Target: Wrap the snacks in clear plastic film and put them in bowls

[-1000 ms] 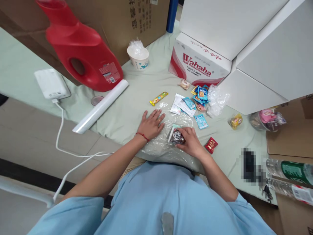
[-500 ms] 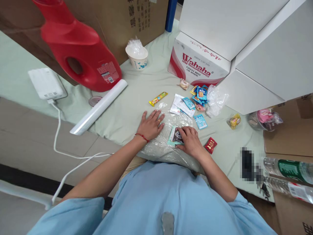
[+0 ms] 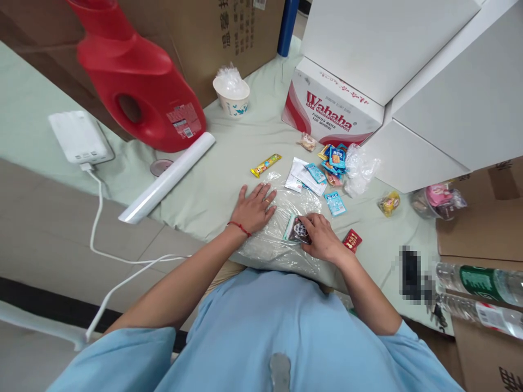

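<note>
Pale-green cloth [image 3: 192, 190] under clear plastic sheet [image 3: 278, 255]; my L hand [image 3: 254, 209] lies flat on plastic, fingers spread, R hand [image 3: 321, 237] gripping dark pkt [image 3: 298, 231] by its R edge.

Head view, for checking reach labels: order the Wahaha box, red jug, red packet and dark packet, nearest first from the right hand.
1. Dark packet: touching the right hand.
2. Red packet: right of the hand.
3. Wahaha box: farther back.
4. Red jug: back, far left.
</note>
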